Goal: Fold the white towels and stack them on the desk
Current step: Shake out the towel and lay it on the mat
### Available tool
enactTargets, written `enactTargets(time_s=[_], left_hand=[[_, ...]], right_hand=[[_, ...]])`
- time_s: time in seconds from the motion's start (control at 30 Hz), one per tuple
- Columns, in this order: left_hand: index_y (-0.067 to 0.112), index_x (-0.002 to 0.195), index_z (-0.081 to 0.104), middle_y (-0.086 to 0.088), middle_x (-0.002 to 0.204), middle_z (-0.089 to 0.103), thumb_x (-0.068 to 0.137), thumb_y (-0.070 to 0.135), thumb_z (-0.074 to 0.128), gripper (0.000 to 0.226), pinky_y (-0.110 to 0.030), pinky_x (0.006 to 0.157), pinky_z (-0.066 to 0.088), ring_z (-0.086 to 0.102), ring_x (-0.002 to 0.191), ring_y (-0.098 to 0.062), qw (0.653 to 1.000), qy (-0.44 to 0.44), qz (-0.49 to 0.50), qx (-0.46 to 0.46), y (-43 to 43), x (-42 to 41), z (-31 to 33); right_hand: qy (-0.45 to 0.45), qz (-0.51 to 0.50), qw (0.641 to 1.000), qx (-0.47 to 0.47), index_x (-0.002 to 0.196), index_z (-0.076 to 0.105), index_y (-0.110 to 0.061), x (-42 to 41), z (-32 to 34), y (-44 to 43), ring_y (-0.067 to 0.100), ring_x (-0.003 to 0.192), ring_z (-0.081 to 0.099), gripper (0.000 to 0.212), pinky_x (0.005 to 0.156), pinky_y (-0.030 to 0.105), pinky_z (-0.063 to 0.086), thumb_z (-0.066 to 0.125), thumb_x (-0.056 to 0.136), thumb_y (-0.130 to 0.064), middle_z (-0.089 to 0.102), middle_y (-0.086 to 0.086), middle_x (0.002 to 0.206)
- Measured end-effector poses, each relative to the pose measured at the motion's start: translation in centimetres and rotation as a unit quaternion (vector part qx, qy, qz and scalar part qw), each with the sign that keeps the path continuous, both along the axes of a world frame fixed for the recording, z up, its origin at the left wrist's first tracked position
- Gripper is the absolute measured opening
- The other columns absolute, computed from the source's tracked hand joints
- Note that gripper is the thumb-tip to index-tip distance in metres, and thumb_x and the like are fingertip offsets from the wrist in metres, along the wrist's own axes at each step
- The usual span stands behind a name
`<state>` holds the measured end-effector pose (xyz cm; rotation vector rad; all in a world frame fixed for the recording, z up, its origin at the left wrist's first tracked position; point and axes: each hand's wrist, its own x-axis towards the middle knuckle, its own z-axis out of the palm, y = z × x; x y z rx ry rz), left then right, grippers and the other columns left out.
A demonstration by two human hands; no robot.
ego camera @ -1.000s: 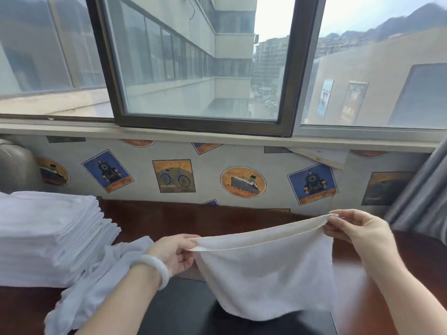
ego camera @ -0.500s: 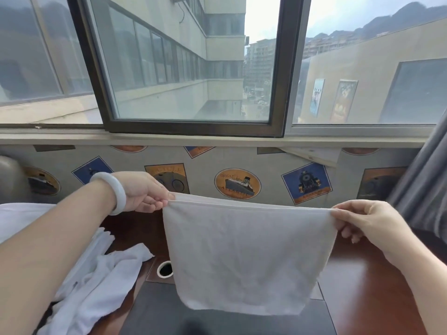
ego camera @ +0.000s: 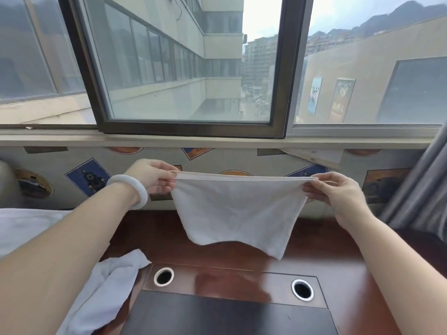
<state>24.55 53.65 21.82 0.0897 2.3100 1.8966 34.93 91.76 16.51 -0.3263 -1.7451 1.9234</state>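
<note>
Nearest the camera, a dark desk mat [ego camera: 227,315] is cut off by the lower edge, and the left forearm hides part of a crumpled white towel [ego camera: 104,293] and most of the white towel stack [ego camera: 21,228] at far left, whose layers cannot be made out. Two ringed cable holes [ego camera: 164,276] are set in the reddish wooden desk [ego camera: 338,257]. Above the desk, clear of its surface, hangs the held towel [ego camera: 237,213]: its long axis runs left to right along a taut top hem, and the lower edge dangles unevenly. The left hand [ego camera: 152,176], wearing a pale bangle [ego camera: 135,189], pinches the left top corner; the right hand [ego camera: 336,189] pinches the right one, fingers curled narrowly. Behind are a stickered wall [ego camera: 242,158] and a window frame [ego camera: 188,129].
</note>
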Motion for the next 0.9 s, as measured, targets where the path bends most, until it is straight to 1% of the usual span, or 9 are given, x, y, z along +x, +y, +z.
enactTargets(time_s=[0.1,0.17,0.27,0.37,0.47,0.53,0.6,0.8,0.9], left_hand=[[-0.004,0.096,0.069,-0.018,0.072,0.065,0.090,-0.004,0.064,0.008,-0.023,0.055,0.058,0.065,0.054,-0.017,1.000,0.008,0.011,0.011,-1.1,2.7,-2.5],[-0.005,0.096,0.069,-0.020,0.072,0.066,0.089,-0.004,0.065,0.009,-0.025,0.055,0.058,0.066,0.056,-0.020,1.000,-0.005,0.021,0.009,-2.0,5.1,-6.7],[-0.008,0.097,0.068,-0.022,0.073,0.068,0.086,-0.007,0.066,0.011,-0.025,0.054,0.058,0.067,0.056,-0.023,0.997,-0.068,0.041,0.000,-3.3,9.4,-15.6],[-0.001,0.095,0.071,-0.020,0.078,0.072,0.088,-0.007,0.064,0.011,-0.022,0.055,0.057,0.071,0.063,-0.025,0.984,-0.151,0.059,-0.070,-4.1,14.0,-24.8],[0.000,0.094,0.072,-0.020,0.080,0.072,0.088,-0.009,0.060,0.016,-0.024,0.056,0.058,0.070,0.061,-0.025,0.971,-0.200,0.079,-0.105,-4.9,18.4,-31.5],[-0.001,0.091,0.071,-0.020,0.076,0.069,0.088,-0.011,0.059,0.016,-0.026,0.056,0.059,0.067,0.059,-0.026,0.963,-0.222,0.089,-0.120,-5.4,20.8,-34.0],[-0.001,0.091,0.070,-0.020,0.075,0.066,0.087,-0.014,0.058,0.018,-0.027,0.054,0.058,0.065,0.057,-0.026,0.960,-0.238,0.089,-0.120,-5.7,22.4,-35.3],[0.023,0.110,0.066,-0.017,0.078,0.061,0.090,-0.006,0.056,0.036,-0.022,0.056,0.054,0.068,0.057,-0.024,0.951,-0.226,0.053,-0.202,-6.7,25.8,-35.7],[0.035,0.122,0.058,-0.021,0.081,0.063,0.091,-0.002,0.057,0.048,-0.017,0.054,0.051,0.068,0.058,-0.021,0.951,-0.217,0.047,-0.214,-7.0,27.0,-35.5]], right_hand=[[0.019,0.005,1.000,-0.018,0.089,0.065,0.001,2.8,-1.8,-1.0,0.019,0.062,0.070,0.003,0.062,0.023,0.059,0.066,0.088,-0.002,0.072,0.013,0.069],[-0.020,-0.012,1.000,-0.020,0.086,0.066,-0.001,5.1,-5.9,-1.8,0.018,0.058,0.067,0.010,0.058,0.022,0.057,0.069,0.088,-0.010,0.071,0.016,0.070],[-0.150,-0.037,0.988,-0.026,0.088,0.064,0.003,8.7,-15.1,-3.4,0.016,0.051,0.063,0.009,0.050,0.019,0.054,0.068,0.089,-0.005,0.067,0.020,0.073],[-0.305,-0.048,0.950,-0.045,0.091,0.061,0.010,13.0,-24.5,-5.1,0.019,0.049,0.061,0.004,0.045,0.020,0.053,0.063,0.089,0.008,0.064,0.022,0.073],[-0.405,-0.063,0.911,-0.046,0.093,0.059,0.009,17.1,-31.0,-6.6,0.021,0.049,0.061,0.008,0.050,0.028,0.056,0.063,0.086,0.010,0.063,0.021,0.079],[-0.444,-0.075,0.892,-0.040,0.100,0.056,0.006,19.3,-32.9,-7.5,0.020,0.047,0.062,0.017,0.066,0.041,0.060,0.064,0.084,0.006,0.062,0.019,0.082],[-0.457,-0.090,0.884,-0.027,0.098,0.053,0.002,20.8,-33.2,-8.1,0.020,0.046,0.062,0.019,0.076,0.047,0.058,0.065,0.084,0.003,0.062,0.015,0.078],[-0.487,-0.073,0.870,0.020,0.098,0.051,-0.003,23.0,-33.2,-8.2,0.024,0.051,0.067,0.021,0.077,0.046,0.060,0.066,0.083,-0.002,0.067,0.016,0.072],[-0.490,-0.065,0.868,0.045,0.095,0.051,-0.005,24.2,-33.2,-8.5,0.024,0.050,0.065,0.019,0.070,0.043,0.060,0.065,0.082,-0.004,0.069,0.015,0.067]])
